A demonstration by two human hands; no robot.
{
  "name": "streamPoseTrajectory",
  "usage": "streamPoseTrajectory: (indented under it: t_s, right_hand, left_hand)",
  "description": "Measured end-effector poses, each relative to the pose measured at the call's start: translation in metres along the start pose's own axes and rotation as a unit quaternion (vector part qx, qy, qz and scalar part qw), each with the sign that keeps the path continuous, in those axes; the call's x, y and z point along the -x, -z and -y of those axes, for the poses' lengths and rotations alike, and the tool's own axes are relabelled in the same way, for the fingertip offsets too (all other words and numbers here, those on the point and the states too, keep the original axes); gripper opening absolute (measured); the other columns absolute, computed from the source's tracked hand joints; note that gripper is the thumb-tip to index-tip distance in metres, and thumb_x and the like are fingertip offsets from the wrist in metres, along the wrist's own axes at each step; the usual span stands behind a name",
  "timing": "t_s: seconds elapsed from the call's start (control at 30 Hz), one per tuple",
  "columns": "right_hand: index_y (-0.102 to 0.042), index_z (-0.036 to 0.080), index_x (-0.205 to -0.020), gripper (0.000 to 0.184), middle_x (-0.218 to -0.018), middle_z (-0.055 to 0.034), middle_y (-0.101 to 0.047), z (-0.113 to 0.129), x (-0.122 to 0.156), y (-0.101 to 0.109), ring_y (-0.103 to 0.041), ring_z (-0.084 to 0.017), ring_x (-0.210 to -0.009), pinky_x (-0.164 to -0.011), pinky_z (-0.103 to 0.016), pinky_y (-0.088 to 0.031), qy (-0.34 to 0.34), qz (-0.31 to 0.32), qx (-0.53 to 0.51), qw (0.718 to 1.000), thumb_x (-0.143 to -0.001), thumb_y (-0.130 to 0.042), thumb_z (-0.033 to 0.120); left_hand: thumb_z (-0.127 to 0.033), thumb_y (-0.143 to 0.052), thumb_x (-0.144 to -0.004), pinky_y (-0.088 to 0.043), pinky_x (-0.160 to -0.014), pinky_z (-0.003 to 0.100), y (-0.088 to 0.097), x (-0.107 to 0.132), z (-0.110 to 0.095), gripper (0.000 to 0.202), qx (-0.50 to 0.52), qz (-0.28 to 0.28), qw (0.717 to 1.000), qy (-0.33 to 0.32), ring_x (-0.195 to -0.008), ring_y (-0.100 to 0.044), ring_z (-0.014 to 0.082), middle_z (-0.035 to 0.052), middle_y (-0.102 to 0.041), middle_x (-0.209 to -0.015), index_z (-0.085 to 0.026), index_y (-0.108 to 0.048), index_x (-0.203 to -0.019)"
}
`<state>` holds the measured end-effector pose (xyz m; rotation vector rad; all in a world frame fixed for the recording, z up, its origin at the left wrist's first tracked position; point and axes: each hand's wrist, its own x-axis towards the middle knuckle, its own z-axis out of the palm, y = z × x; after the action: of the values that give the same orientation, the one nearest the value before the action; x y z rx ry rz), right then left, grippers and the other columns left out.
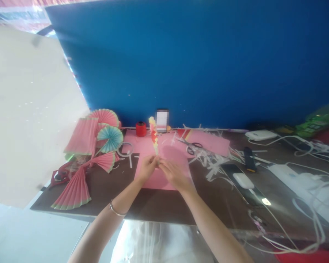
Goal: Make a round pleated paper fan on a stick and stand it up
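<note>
A slim strip of red and yellow paper [154, 136] with ragged edges stands upright above the pink sheets. My left hand [147, 168] pinches its lower end between thumb and fingers. From the other side, my right hand [178, 177] meets it at the same spot, its fingertips closed at the strip's base. The exact grip there is small and partly hidden. Under both hands lies a pink paper sheet [164, 180], with another pink sheet [130, 141] behind it. Scissors [193, 147] rest to the right, beside white paper scraps [208, 160].
Pink pleated paper fans [74, 191] and a blue paper rosette [110, 139] sit at left. A red spool [140, 129] and a tape roll [125, 149] are nearer. On the right are a phone [245, 195], a white case [243, 180] and tangled cables [316, 212]. A blue panel [197, 65] stands behind.
</note>
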<state>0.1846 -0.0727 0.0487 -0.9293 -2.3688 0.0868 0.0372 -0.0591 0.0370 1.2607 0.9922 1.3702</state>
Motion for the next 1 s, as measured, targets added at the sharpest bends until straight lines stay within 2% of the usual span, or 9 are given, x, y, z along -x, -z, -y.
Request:
streamPoseTrajectory:
  t_s: [0.13, 0.3, 0.47, 0.63, 0.73, 0.87, 1.0]
  right_hand:
    - [-0.059, 0.024, -0.11, 0.031, -0.112, -0.0066, -0.062, 0.0, 0.0, 0.0, -0.054, -0.02, -0.106, -0.095, -0.04, -0.038, -0.004, -0.003, 0.016, 1.0, -0.094, -0.033, 0.024]
    - [-0.058, 0.025, -0.109, 0.029, -0.111, -0.0046, -0.062, 0.002, -0.001, -0.002, -0.054, -0.019, -0.105, -0.095, -0.04, -0.038, -0.025, -0.004, 0.014, 1.0, -0.093, -0.034, 0.023]
    - [-0.062, 0.023, -0.094, 0.021, -0.112, -0.0073, -0.06, 0.006, -0.004, 0.0, -0.053, -0.021, -0.107, -0.092, -0.041, -0.041, -0.057, -0.048, 0.003, 0.997, -0.09, -0.042, 0.023]
    - [-0.061, 0.024, -0.09, 0.012, -0.115, -0.008, -0.056, 0.009, -0.007, 0.01, -0.054, -0.023, -0.105, -0.087, -0.04, -0.046, -0.086, -0.057, -0.025, 0.994, -0.083, -0.055, 0.03]
    - [-0.06, 0.024, -0.085, 0.008, -0.115, -0.0081, -0.055, 0.008, -0.006, 0.01, -0.054, -0.023, -0.105, -0.086, -0.039, -0.047, -0.083, -0.056, -0.054, 0.994, -0.08, -0.058, 0.029]
    - [-0.057, 0.023, -0.078, 0.004, -0.111, -0.0078, -0.055, 0.006, -0.006, 0.002, -0.054, -0.022, -0.105, -0.086, -0.039, -0.047, -0.094, -0.105, -0.105, 0.984, -0.081, -0.056, 0.026]
    - [-0.055, 0.022, -0.08, 0.007, -0.1, -0.0071, -0.058, 0.006, -0.007, 0.0, -0.055, -0.022, -0.102, -0.086, -0.038, -0.046, -0.107, -0.134, -0.152, 0.973, -0.078, -0.059, 0.027]
  left_hand:
    - [-0.048, -0.056, -0.077, -0.048, -0.055, 0.023, 0.0, 0.0, 0.005, 0.037, 0.007, -0.01, 1.0, -0.008, -0.057, -0.053, 0.0108, -0.0005, -0.054, -0.06, -0.012, -0.059, -0.071]
    - [-0.047, -0.057, -0.077, -0.049, -0.058, 0.024, 0.0, -0.001, 0.01, 0.034, -0.009, -0.008, 1.0, -0.012, -0.061, -0.057, 0.0128, 0.0011, -0.059, -0.064, -0.014, -0.062, -0.072]
    - [-0.047, -0.058, -0.076, -0.051, -0.062, 0.026, 0.0, -0.003, 0.008, 0.035, -0.003, -0.014, 1.0, -0.009, -0.066, -0.061, 0.0147, 0.0043, -0.064, -0.071, -0.013, -0.066, -0.077]
    - [-0.048, -0.059, -0.075, -0.052, -0.065, 0.027, 0.002, -0.003, 0.004, 0.037, 0.019, -0.011, 1.0, 0.016, -0.066, -0.062, 0.0146, 0.0047, -0.066, -0.071, -0.012, -0.067, -0.079]
    - [-0.049, -0.06, -0.074, -0.052, -0.062, 0.026, 0.001, -0.002, 0.001, 0.038, 0.018, -0.006, 0.999, 0.034, -0.064, -0.063, 0.015, 0.0044, -0.066, -0.069, -0.012, -0.068, -0.081]
    - [-0.05, -0.061, -0.073, -0.051, -0.057, 0.025, -0.002, 0.001, -0.005, 0.039, 0.016, 0.0, 0.999, 0.043, -0.064, -0.065, 0.017, 0.0052, -0.067, -0.069, -0.012, -0.067, -0.081]
    - [-0.05, -0.059, -0.074, -0.052, -0.056, 0.025, -0.004, 0.004, -0.009, 0.039, 0.002, 0.01, 0.999, 0.034, -0.067, -0.067, 0.0189, 0.0062, -0.067, -0.068, -0.012, -0.065, -0.081]
